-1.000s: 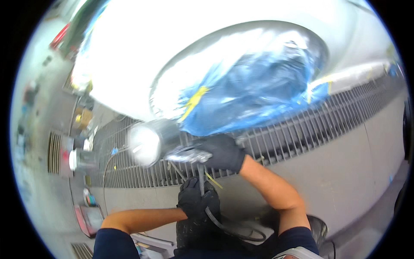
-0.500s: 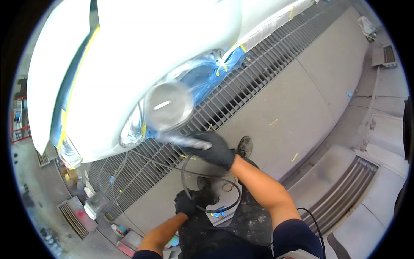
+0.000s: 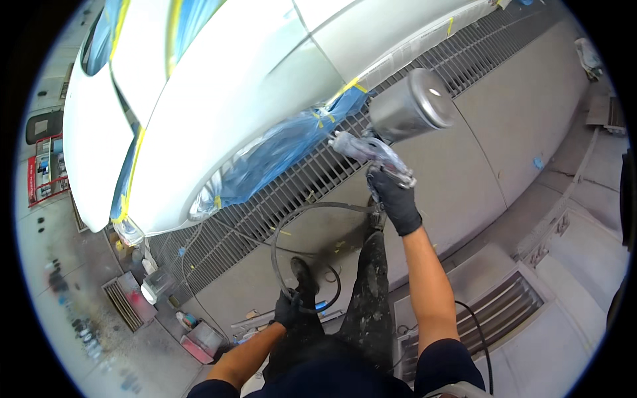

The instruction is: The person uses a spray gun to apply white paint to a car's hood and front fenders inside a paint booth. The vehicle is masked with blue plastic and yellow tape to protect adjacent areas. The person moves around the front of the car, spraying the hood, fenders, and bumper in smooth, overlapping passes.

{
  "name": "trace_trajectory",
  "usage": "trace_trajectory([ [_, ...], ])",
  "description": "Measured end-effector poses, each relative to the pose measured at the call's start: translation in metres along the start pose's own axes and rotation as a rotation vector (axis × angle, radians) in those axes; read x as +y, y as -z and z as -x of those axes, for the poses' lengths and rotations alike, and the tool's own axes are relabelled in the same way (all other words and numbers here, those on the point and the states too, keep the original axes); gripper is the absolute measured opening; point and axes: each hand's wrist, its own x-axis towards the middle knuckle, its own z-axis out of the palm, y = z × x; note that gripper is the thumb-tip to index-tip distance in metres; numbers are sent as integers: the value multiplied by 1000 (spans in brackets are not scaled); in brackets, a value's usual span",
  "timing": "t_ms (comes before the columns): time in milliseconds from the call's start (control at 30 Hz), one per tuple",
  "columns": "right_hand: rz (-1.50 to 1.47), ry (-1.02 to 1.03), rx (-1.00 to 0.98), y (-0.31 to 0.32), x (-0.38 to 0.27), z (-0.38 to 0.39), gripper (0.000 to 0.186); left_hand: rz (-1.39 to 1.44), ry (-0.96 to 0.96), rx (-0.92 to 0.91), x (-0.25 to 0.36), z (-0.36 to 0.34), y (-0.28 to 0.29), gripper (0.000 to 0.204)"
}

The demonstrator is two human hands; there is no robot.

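My black-gloved right hand (image 3: 394, 199) is wrapped round the handle of a paint spray gun (image 3: 375, 154). A large metal cup (image 3: 411, 106) sits on the gun, tilted to the right, and the nozzle points left toward a car. From the gun's handle a dark air hose (image 3: 298, 211) loops down to my left hand (image 3: 288, 309), also black-gloved and closed on the hose beside my leg. The pale car body (image 3: 239, 99) stands at the upper left. Blue masking film (image 3: 272, 152) with yellow tape covers its wheel opening, a short way left of the nozzle.
A metal floor grate (image 3: 232, 249) runs diagonally beneath the car's edge. Louvred vents (image 3: 504, 312) lie at the lower right. A red rack (image 3: 50, 169) stands at far left; a clear container (image 3: 157, 285) and a pink-topped box (image 3: 201, 341) are at lower left. More hose trails across the grate.
My right hand has swung the spray gun up and to the right, away from the wheel opening. The view has shifted, showing more of the car. My left hand keeps hold of the hose.
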Motion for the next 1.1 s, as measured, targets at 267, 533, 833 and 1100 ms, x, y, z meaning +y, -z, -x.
trace_trajectory([
  [267, -49, -71, 335, 100, 144, -205, 22, 264, 111, -20, 70, -8, -109, 23],
  [533, -96, -167, 486, 124, 171, -260, 20, 144, 93, 78, 127, -17, -113, 22],
  [833, -120, 11, 116, 59, -12, -107, 27, 23, 84, 52, 86, 32, -95, 22],
  [1100, -51, 139, -135, 77, -56, -127, 31, -147, 126, 33, 108, 33, -81, 24],
])
